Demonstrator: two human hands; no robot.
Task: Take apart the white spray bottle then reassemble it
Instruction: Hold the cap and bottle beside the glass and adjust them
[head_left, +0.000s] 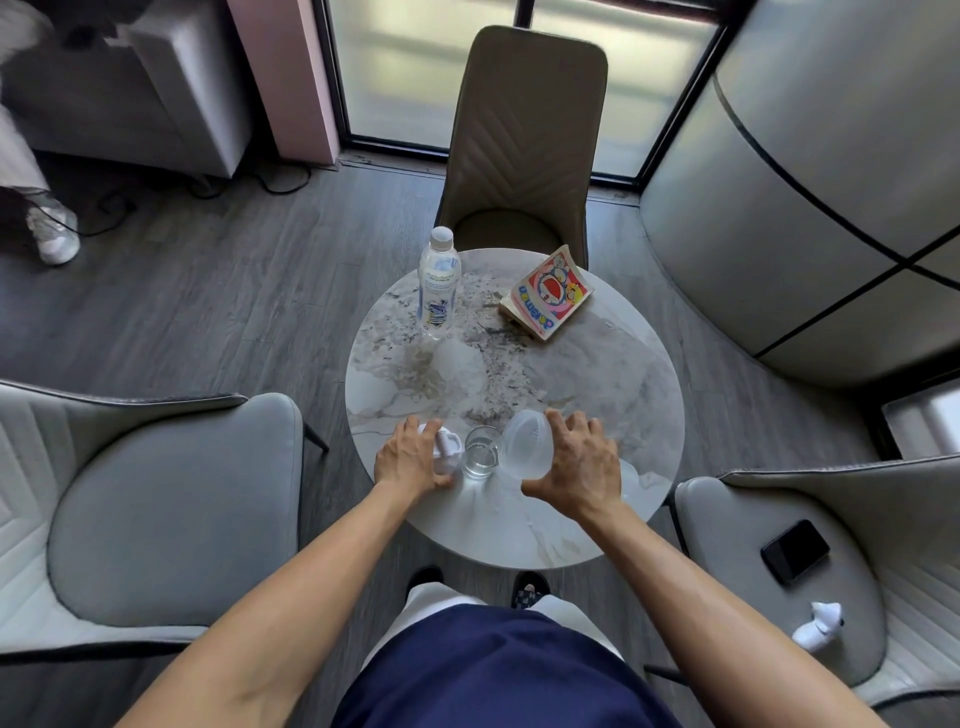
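Note:
The white spray bottle is in two parts near the front edge of the round marble table (597, 374). My left hand (410, 460) is closed around the white spray head (448, 451), which rests at the table's front left. My right hand (579, 462) grips the translucent white bottle body (524, 441), tilted on its side with its lower end against a clear glass. That clear glass (480, 452) stands upright between my two hands. Whether liquid is flowing, I cannot tell.
A plastic water bottle (439, 280) stands at the table's far left, and a comic book (545, 293) lies far right. Grey chairs flank the table; the right one (737, 519) holds a black phone (795, 551) and a white object (818, 626). A brown chair (524, 145) stands opposite.

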